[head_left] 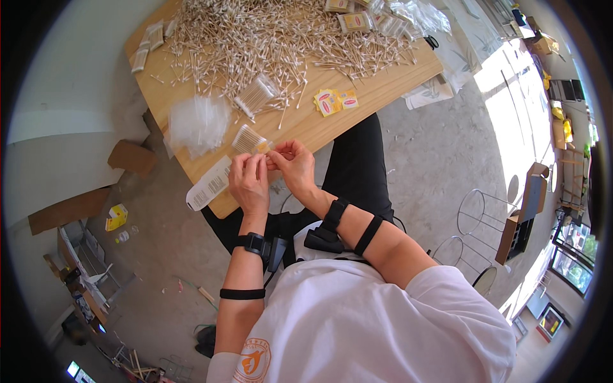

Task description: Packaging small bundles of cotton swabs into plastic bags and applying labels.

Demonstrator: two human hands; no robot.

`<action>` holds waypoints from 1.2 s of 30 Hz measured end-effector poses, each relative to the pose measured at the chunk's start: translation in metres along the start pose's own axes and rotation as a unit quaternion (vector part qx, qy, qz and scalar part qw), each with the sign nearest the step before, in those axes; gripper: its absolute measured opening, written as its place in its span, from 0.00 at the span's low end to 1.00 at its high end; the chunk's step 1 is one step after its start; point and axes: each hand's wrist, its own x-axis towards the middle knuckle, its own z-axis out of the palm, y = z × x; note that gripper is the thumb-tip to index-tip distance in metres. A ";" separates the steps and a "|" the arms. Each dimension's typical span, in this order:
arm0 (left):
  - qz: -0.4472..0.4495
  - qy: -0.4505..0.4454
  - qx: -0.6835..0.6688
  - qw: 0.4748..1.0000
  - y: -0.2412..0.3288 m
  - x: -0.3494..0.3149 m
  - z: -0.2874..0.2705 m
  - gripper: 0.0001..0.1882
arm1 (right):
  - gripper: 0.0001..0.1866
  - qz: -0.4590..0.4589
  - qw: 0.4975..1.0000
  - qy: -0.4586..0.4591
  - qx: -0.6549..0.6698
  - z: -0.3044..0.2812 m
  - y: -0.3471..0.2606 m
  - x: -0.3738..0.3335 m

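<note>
My left hand (248,180) and my right hand (293,165) meet at the near edge of the wooden table (377,86). Together they pinch a small clear packet of cotton swabs (250,140) with a yellow label at its near end. The packet lies half on the table, pointing away from me. Another filled clear packet (255,96) lies just beyond it. A big heap of loose wooden cotton swabs (274,35) covers the far part of the table.
A stack of empty clear bags (198,122) sits left of my hands. Yellow and red labels (335,101) lie to the right. A white barcode sheet (208,184) hangs off the table edge. Finished packets (148,41) lie at the far left; wire stools (479,214) stand on the floor at right.
</note>
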 end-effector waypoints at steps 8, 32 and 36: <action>0.004 -0.022 -0.009 1.000 -0.002 0.003 -0.001 0.05 | 0.09 -0.065 0.991 0.006 -0.119 -0.008 0.006 0.017; -0.011 -0.139 0.030 0.990 -0.056 0.036 -0.010 0.27 | 0.11 0.075 0.984 -0.045 -0.155 -0.001 -0.005 0.030; 0.003 -0.162 0.048 0.986 -0.052 0.039 -0.017 0.31 | 0.10 0.066 0.985 -0.057 -0.151 -0.004 -0.006 0.036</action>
